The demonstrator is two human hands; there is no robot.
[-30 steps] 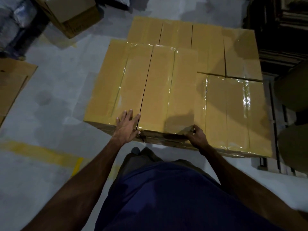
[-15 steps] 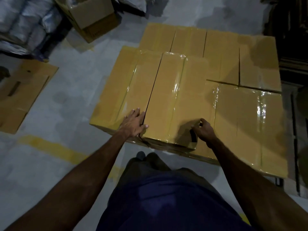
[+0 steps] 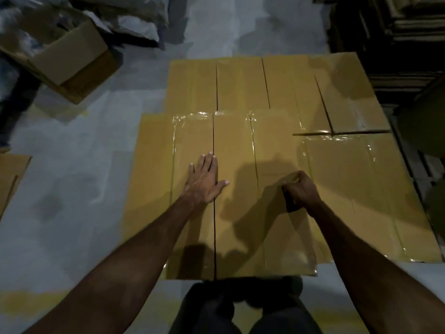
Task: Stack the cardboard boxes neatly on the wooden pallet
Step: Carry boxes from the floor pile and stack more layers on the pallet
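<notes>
Several tan cardboard boxes sit packed together in one flat layer. The nearest box (image 3: 236,145) has a centre seam and glossy clear tape across its top. My left hand (image 3: 204,182) lies flat on this box, fingers straight, over the seam. My right hand (image 3: 302,190) is curled round a small dark object (image 3: 289,204), seemingly a tape dispenser, at the box's right side; a clear strip runs from it back to the near edge. A taped box (image 3: 366,189) lies to the right, with more boxes (image 3: 240,85) behind. Dark pallet slats (image 3: 420,165) show at the right edge.
An open cardboard box (image 3: 69,56) and pale plastic sacks (image 3: 134,22) lie on the grey floor at the back left. Flat cardboard (image 3: 9,174) lies at the left edge. Dark stacked material (image 3: 390,32) stands at the back right. A yellow floor line (image 3: 31,302) runs near my legs.
Both hands have moved from the box's near edge further onto its top. My right hand has drawn the dark object along the box, and my view has shifted forward over the boxes.
</notes>
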